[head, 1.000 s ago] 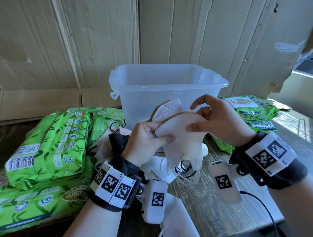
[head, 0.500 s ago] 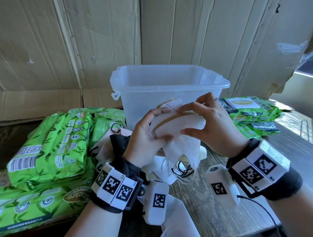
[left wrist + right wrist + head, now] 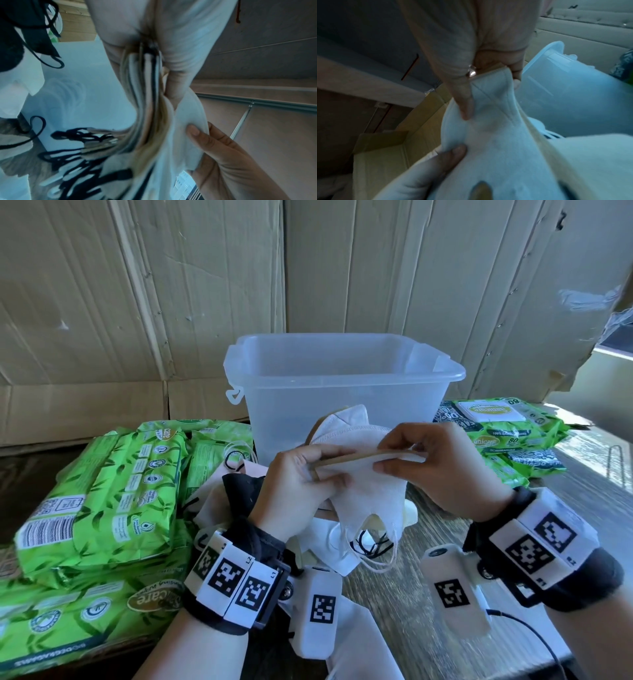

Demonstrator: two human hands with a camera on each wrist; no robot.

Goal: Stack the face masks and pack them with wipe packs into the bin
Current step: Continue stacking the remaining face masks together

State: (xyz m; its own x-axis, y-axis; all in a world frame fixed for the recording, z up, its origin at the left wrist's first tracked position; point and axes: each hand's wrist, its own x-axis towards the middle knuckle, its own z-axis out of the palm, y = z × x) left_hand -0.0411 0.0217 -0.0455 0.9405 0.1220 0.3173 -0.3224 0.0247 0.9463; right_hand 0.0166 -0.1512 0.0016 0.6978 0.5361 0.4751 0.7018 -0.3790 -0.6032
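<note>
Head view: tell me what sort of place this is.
Probably a makeshift packing bench: a wooden table against flattened cardboard sheets, with stacked green wipe packs flanking a clear plastic bin.

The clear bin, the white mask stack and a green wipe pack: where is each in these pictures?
clear bin (image 3: 342, 392): head view, on its front wall.
white mask stack (image 3: 366, 491): head view, on the outer mask's white face, between both hands.
green wipe pack (image 3: 113, 501): head view, on the top face of the pack at left.

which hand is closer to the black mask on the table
Left. The left hand holds the mask stack with its wrist right beside the black mask. The right hand pinches the stack's other end, farther from it.
</note>
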